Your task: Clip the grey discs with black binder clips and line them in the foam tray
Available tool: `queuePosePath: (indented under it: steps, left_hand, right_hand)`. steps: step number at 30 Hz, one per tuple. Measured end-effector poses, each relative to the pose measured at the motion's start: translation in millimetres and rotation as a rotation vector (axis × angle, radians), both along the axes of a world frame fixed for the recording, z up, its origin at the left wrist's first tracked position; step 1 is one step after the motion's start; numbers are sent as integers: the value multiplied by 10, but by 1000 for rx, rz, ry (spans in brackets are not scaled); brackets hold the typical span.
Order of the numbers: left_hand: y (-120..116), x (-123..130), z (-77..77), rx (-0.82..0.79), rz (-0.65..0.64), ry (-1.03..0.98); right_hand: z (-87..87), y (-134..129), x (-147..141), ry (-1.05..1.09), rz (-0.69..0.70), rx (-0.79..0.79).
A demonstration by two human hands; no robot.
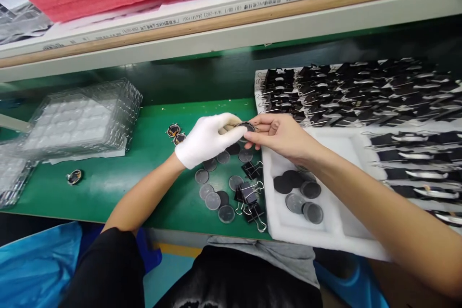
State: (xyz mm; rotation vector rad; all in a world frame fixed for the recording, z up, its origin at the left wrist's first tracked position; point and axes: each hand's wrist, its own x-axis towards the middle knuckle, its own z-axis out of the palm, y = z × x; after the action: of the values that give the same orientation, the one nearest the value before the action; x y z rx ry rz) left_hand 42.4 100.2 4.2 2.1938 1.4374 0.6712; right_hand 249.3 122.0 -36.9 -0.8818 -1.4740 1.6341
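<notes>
L hand: white-gloved left hand (209,137), thumb & fingers pinched on L side of the dark round piece (247,128); fingertips behind partly hidden.
R hand: bare right hand (279,132), thumb & forefinger together on R edge of same pc; other fingers curled, slightly apart.
Round pc loc: held up between both hands, over green bench (151,202), just L of white foam tray (266,192). Thin dark line shows by its top edge; wire or rim, can't tell.
Handling (my guess): v. light, thin, prob. stiff; smooth face likely slippery, esp. w/ glove fabric; may scratch or smudge.
Grip spot: best by rim, opp. sides, thumb & fingertip; keep pads off flat face; light squeeze, as thin edge could chip or flex.
Loose discs: clear discs (212,200) & some dark ones on bench below hands, several overlapping; more dark discs (283,184) in near-L compartment of tray. Look flat, so prob. easier by edge than from above.
Binder clips: black binder clips (249,192) heaped btwn loose discs & tray; wire handles stick out, could snag.
Small assemblies: two small round assemblies (173,130) by gloved hand, 1 more far L; look delicate.
Bench L: stacked clear plastic trays (79,125).
Bench R: rows of clipped black parts (342,86) behind & beside tray.
</notes>
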Motion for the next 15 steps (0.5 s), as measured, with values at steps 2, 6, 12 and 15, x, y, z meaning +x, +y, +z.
queuePosePath:
  steps: [2,6,12,15]
  left_hand:
    - [-35,-12,61,69,36,132]
    - [-217,71,65,108,-145,469]
    - [-474,312,-303,56,-487,679]
    - [-399,276,-308,-50,-504,488]
  right_hand:
    - [-1,48,51,23,-37,27]
    - [15,142,136,141,-174,0]
    - [11,155,119,193,-194,-50]
    - [44,144,145,206,-142,-55]
